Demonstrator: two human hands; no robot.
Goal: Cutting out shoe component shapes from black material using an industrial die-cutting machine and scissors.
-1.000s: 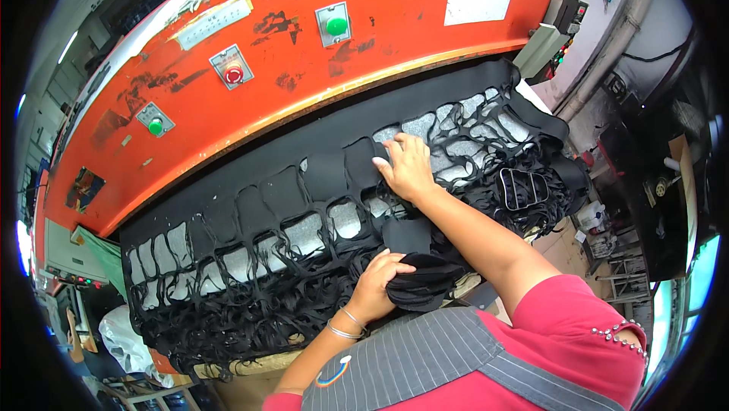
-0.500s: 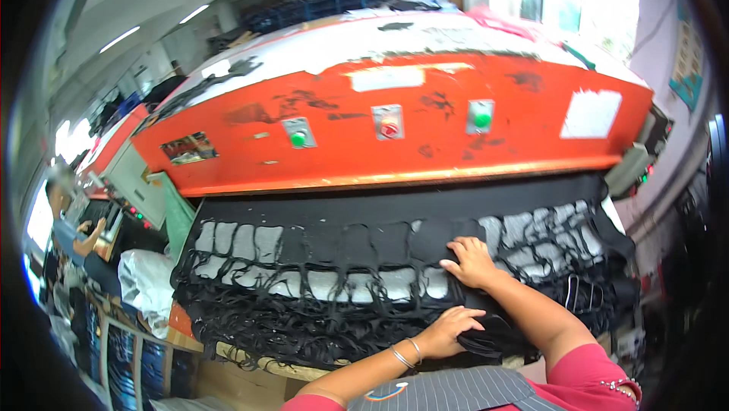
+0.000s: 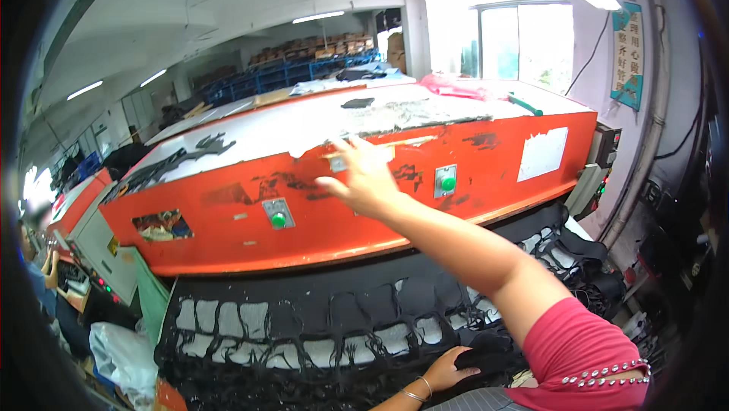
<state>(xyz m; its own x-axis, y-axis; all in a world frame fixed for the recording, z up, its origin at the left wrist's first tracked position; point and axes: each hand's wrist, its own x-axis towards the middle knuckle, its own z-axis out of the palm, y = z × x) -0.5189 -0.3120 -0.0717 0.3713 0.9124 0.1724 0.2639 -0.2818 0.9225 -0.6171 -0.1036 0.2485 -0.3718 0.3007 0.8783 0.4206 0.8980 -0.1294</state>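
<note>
My right hand is raised in front of the orange-red machine front, fingers apart and nothing in it, somewhat blurred. It covers the middle of the panel, between two green push buttons. Low at the front, my left hand is closed on dark cut pieces; their far side blends into the black material. Before me lies a black sheet with rows of cut-out shapes. Pale grey backing shows through the gaps, and thin black strips hang between them.
Black scraps and a green-handled tool lie on the machine's white top. A white plastic bag stands at left, near a green cloth. Another person is at the far left. Cables and a pipe run along the right wall.
My right hand has left the black sheet and risen to the machine front. My left hand stays low by the dark pieces. The view has tilted upward.
</note>
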